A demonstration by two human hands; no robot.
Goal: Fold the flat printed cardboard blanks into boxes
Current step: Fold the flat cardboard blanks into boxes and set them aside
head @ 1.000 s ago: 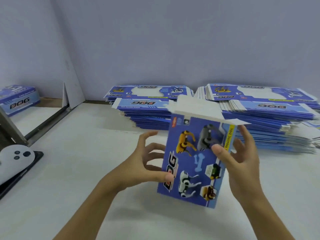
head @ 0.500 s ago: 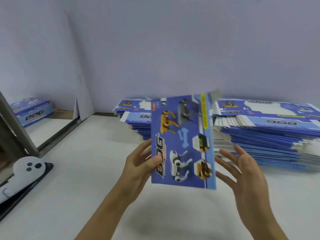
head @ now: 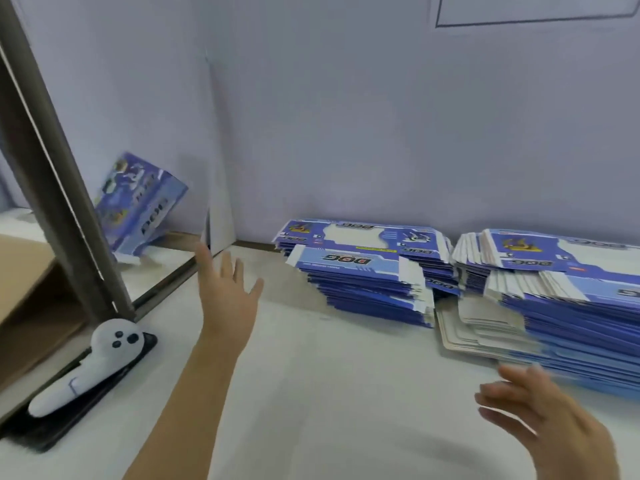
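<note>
Reaching forward over the white table (head: 311, 393), the left hand (head: 227, 299) is raised with fingers straight and spread, holding nothing. Right hand (head: 547, 420) sits low at the near right, fingers loosely splayed, also empty; motion blur softens its outline.

Folded box (head: 138, 206), blue with printed toy dogs and "DOG" lettering, is at the far left beyond a dark slanted post (head: 59, 174). It is tilted, one lower corner down near the surface by the wall; blurred. Cannot tell whether it is touching the surface or is clear of it. It is well apart from both hands.

Flat blanks remain in two stacks at the back of the table against the wall. Left stack (head: 363, 271): blue printed faces up, white cut-out window panel on the top sheet, edges staggered. Right stack (head: 561, 292): taller, fanned unevenly, white flap edges showing along its front, running off the right edge of view. A few pale sheets (head: 478, 327), unprinted side up, lie on the table at the foot of the right stack, between the two stacks.

Near left: a white handheld controller (head: 93, 365) with dark buttons rests on a black tray (head: 45, 434). Brown cardboard carton (head: 24, 282) at the left edge, behind the post. A white card panel (head: 218, 216) stands upright in the wall corner.
</note>
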